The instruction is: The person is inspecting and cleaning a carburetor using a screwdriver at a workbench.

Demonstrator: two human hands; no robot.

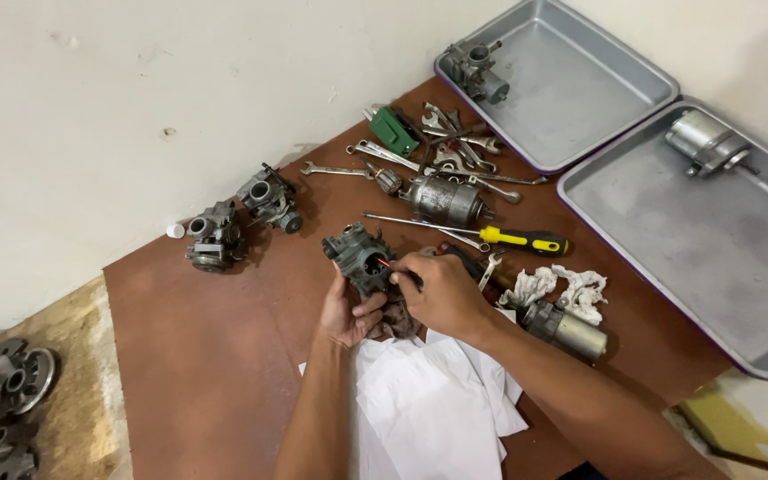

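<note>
You've got the carburetor (359, 258) cradled in your left hand (348, 313) mid-surface, fingers wrapped under it. Your right hand (442, 293) fingers pinch a thin red-tipped tool (388, 264) poking into its body. Looks like the jet-picking step; keep it steady. The yellow-handled screwdriver (500, 236) sits at 2 o'clock.

Carburetor (359, 258): grey cast metal, grimy, held tilted above the brown tabletop (206, 373), about midway between its edges. Thin red-tipped tool (387, 264): tip touching the carburetor's body.

packages: small green box (395, 131) | among wrenches, near wall
</note>
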